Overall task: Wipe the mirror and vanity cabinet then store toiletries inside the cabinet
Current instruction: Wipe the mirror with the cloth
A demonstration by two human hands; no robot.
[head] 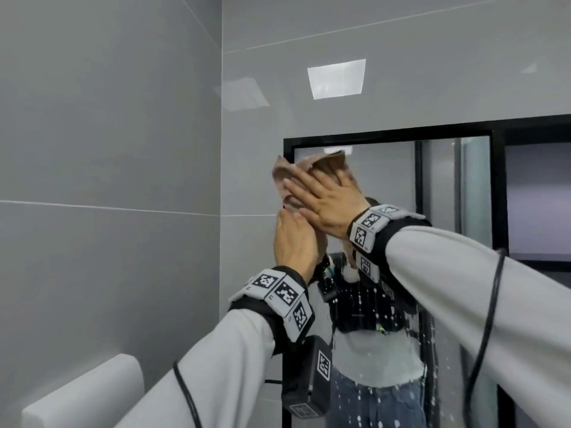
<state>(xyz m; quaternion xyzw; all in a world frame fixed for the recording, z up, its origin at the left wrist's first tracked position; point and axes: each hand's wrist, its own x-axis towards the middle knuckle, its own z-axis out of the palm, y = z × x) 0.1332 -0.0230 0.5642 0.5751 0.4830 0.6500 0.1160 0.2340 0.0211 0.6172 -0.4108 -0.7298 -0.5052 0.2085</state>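
Observation:
A black-framed mirror (389, 168) hangs on the grey tiled wall, its lower glass speckled with water drops. A brown cloth (285, 174) lies against the mirror's upper left corner. My right hand (324, 200) presses flat on the cloth with straight fingers. My left hand (295, 242) is just below it at the mirror's left edge, fingers raised against the cloth's lower part; whether it grips the cloth is hidden. Both wrists wear bands with black-and-white markers. The cabinet and toiletries are out of view.
A grey tiled side wall (108, 149) stands close on the left. A white rounded fixture (86, 393) juts from it at the lower left. Black cables (485, 329) hang from both sleeves. A dark-framed panel (537, 193) adjoins the mirror on the right.

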